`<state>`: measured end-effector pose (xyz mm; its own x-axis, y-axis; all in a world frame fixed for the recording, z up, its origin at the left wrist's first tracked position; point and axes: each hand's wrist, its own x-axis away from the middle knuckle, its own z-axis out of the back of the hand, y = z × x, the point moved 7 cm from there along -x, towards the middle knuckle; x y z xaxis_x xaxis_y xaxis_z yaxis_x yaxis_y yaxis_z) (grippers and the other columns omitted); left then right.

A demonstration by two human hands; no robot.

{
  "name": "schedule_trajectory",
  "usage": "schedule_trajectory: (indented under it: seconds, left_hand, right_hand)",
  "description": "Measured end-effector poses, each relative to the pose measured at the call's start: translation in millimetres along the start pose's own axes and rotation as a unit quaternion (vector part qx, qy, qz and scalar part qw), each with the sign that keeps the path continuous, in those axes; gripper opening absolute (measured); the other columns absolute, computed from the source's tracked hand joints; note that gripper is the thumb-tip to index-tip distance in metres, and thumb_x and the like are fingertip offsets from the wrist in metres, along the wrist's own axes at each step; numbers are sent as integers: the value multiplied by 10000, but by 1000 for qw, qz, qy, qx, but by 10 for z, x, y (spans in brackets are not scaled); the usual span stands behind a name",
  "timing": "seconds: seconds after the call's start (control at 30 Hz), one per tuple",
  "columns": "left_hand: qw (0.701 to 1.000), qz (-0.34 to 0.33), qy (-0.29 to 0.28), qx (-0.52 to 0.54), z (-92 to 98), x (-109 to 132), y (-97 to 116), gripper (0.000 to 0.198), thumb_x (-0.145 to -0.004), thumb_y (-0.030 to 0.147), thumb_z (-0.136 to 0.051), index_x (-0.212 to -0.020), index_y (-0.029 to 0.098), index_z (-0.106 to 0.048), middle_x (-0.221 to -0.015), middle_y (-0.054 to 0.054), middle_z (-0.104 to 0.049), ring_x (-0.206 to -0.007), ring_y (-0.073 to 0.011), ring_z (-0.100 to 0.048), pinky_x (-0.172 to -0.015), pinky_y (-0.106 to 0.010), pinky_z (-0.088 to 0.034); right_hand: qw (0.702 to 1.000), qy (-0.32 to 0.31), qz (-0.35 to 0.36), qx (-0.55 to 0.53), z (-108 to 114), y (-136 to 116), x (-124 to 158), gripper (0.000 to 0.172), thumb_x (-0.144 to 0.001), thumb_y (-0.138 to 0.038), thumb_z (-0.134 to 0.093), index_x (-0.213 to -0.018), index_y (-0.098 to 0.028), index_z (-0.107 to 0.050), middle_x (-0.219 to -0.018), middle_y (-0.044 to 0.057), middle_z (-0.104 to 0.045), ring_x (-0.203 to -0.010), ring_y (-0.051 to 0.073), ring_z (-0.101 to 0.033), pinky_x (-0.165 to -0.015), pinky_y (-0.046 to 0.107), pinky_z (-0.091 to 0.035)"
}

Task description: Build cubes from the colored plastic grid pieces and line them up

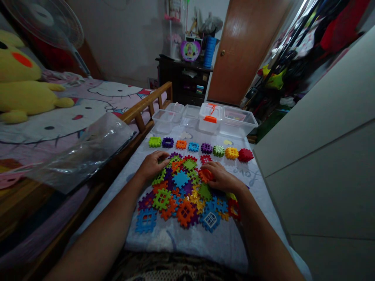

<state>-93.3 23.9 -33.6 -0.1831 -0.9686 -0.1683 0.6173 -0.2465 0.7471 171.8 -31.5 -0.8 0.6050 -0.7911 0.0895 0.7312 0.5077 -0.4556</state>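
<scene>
A heap of flat, notched interlocking plastic tiles in several colours lies on the cloth-covered table, including a light blue tile (181, 179) near its middle. My left hand (152, 166) rests at the heap's upper left edge, its fingers loosely bent and apart with nothing held. On the right side, my right hand (222, 176) has its fingers and thumb around an orange tile (206, 175). Behind the heap runs a row of tile stacks sorted by colour, from a lime green stack (155, 142) at the left to a red stack (245, 155) at the right.
Clear plastic containers stand at the table's far end, one lidded box (210, 117) having an orange latch. A wooden bed rail (146, 103) borders the left side, with a clear plastic bag (88, 152) beside it. A pale cabinet (322, 156) flanks the right.
</scene>
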Motion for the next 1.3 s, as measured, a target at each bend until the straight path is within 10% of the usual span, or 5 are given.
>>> schedule_trajectory:
  seconds: [0.77,0.93,1.3]
  left_hand:
    - [1000,-3,0,3,7,3,6,376,-792,473,-604,-1013,183,-693,-1032,-75,-710,-928,-238,-670,-884,-376,-531]
    - [1000,-1,9,17,14,5,6,368,-771,470,-624,-987,181,-697,-1008,-76,-712,-910,-240,-675,-872,-382,-535]
    - [1000,0,2,23,12,2,59,330,-778,420,-608,-982,174,-687,-989,-83,-708,-922,-242,-675,-867,-383,-541]
  right_hand:
    - [992,-51,-39,106,-5,3,-113,487,-711,-259,-681,-1183,-177,-594,-1180,126,-574,-1106,305,-511,-954,445,-414]
    - [994,28,-34,101,194,29,-160,502,-705,-303,-702,-1177,-173,-593,-1158,116,-553,-1063,277,-509,-950,413,-412]
    - [976,112,-81,166,417,-2,-1242,505,-763,-445,-672,-1190,-179,-633,-1151,130,-577,-1097,305,-501,-934,411,-400]
